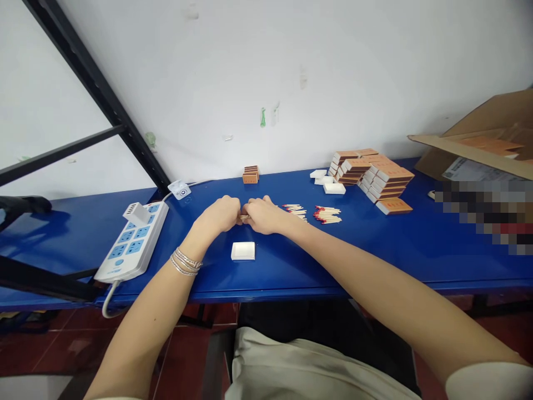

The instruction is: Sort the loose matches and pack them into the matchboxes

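My left hand [219, 214] and my right hand [263, 215] meet over the blue table [375, 250], fingers curled together around a small tan object [244, 218], which they mostly hide. Just below them lies an open white matchbox tray [242, 251]. Two loose bunches of red-tipped matches [295, 211] [327, 215] lie to the right of my right hand. Beyond my hands stands a small stack of orange matchboxes [250, 175], and further right rise larger stacks of matchboxes [375, 175] beside several white trays [328, 188].
A white and blue power strip [135, 241] lies at the table's left, its cable hanging over the front edge. A black metal frame [95, 94] crosses the left side. An open cardboard box [478, 139] holds more orange boxes at the right, beside a pixelated patch.
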Demonstrator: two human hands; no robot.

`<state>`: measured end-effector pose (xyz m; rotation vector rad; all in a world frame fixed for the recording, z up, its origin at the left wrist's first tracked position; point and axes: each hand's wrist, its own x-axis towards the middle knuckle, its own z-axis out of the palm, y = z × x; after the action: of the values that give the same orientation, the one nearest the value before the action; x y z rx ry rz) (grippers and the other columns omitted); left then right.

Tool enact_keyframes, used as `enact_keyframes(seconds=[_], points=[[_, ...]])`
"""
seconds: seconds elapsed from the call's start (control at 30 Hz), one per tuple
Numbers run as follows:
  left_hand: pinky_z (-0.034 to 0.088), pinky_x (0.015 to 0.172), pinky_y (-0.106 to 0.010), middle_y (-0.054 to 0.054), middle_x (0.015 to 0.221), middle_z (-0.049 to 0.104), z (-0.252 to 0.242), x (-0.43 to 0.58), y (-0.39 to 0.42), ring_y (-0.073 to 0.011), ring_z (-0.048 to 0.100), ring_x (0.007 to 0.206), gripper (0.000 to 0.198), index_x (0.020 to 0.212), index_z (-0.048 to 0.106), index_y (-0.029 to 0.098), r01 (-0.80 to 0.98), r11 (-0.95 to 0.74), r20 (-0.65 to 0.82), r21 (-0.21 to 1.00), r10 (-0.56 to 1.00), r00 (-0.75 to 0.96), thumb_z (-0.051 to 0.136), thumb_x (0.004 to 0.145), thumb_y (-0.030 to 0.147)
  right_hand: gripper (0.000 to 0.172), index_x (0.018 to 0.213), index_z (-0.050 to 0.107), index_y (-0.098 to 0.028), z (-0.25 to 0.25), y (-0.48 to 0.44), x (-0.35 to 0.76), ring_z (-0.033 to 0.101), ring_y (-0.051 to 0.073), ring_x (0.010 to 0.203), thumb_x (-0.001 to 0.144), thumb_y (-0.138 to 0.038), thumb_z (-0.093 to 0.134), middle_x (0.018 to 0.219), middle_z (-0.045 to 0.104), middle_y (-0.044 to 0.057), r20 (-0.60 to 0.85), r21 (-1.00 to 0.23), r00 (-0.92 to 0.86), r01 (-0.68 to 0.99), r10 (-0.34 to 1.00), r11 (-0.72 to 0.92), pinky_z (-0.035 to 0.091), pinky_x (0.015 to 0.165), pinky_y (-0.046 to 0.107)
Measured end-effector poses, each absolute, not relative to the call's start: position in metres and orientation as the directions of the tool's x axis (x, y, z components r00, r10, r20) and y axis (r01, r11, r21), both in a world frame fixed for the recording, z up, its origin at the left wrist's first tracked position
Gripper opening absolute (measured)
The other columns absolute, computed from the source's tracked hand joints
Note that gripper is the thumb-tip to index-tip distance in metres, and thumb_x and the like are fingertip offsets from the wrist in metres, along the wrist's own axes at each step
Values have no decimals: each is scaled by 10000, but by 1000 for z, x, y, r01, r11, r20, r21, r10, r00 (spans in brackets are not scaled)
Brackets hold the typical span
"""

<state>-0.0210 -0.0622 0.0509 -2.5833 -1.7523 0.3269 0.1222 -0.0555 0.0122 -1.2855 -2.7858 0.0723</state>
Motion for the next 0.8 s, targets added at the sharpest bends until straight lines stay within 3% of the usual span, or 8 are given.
enact_keyframes(seconds=[0.2,0.37,0.53,0.67,0.8], points=[[515,754,-358,-206,934,707,53,-17,-70,-307,694,910,282,999,713,94,892,-381,-116,-243,925,363,496,879,230,257,1060,644,-73,13,-60,120,597,308,1022,899,-135,454,1083,647,202,95,9,-655,754,750,657,344,882,428],[513,748,-392,-215,920,694,57,-17,-72,-334,683,892,265,947,714,97,890,-405,-151,-208,913,380,507,843,226,311,1114,611,-34,5,-60,117,570,328,1029,880,-111,421,1097,616,233,102,38,-670,741,736,670,358,874,432],[497,737,-355,-186,888,700,57,-16,-72,-300,674,870,224,911,712,113,895,-399,-134,-198,916,378,533,800,193,313,1101,609,-38,4,-60,118,566,323,996,878,-98,397,1085,611,237,86,41,-672,740,736,671,366,852,414],[481,707,-374,-194,861,697,56,-20,-69,-313,669,833,233,849,715,114,893,-417,-115,-168,908,403,535,812,257,307,1096,616,-41,6,-60,119,571,319,987,904,-129,393,1086,622,237,47,22,-680,733,731,680,359,863,421],[437,657,-323,-124,742,691,55,-26,-64,-249,650,745,191,724,695,157,878,-467,-120,-105,882,455,585,766,309,314,1110,617,-39,11,-63,121,571,320,1005,923,-135,384,1095,628,232,50,46,-678,735,733,676,334,894,440]])
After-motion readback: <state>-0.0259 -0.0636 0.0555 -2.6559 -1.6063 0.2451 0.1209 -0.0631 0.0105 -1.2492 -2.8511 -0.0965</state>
